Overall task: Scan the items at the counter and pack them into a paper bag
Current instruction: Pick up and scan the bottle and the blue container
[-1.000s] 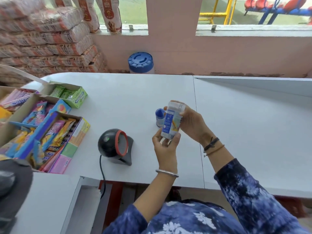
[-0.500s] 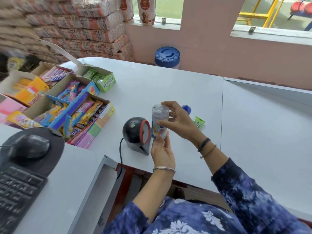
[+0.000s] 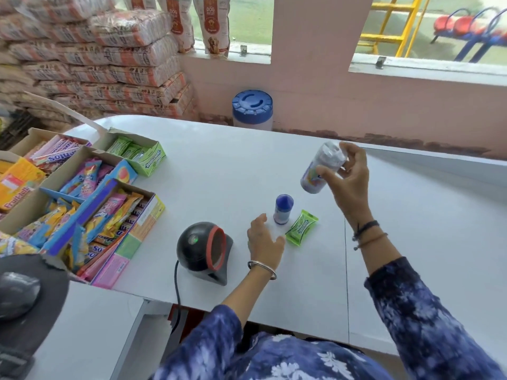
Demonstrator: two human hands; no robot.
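Note:
My right hand [image 3: 348,182] holds a small clear plastic bottle [image 3: 319,168] with a colourful label, tilted, raised above the white counter [image 3: 219,165] to the right of the other items. My left hand [image 3: 263,239] hovers low over the counter with fingers apart and nothing in it, just right of the black scanner [image 3: 204,250] with a red ring. A small bottle with a blue cap [image 3: 283,209] stands upright just beyond my left hand. A green gum packet [image 3: 301,227] lies beside it. No paper bag is in view.
Open cardboard boxes of sweets [image 3: 82,198] and a green gum box [image 3: 142,154] fill the counter's left side. A computer mouse [image 3: 16,294] lies on a dark pad at lower left. A blue-lidded jar [image 3: 252,109] stands behind the counter; stacked sacks [image 3: 96,64] fill the far left.
My right hand has carried the clear bottle away from the scanner, up and to the right. My left hand has let go of it and dropped toward the counter.

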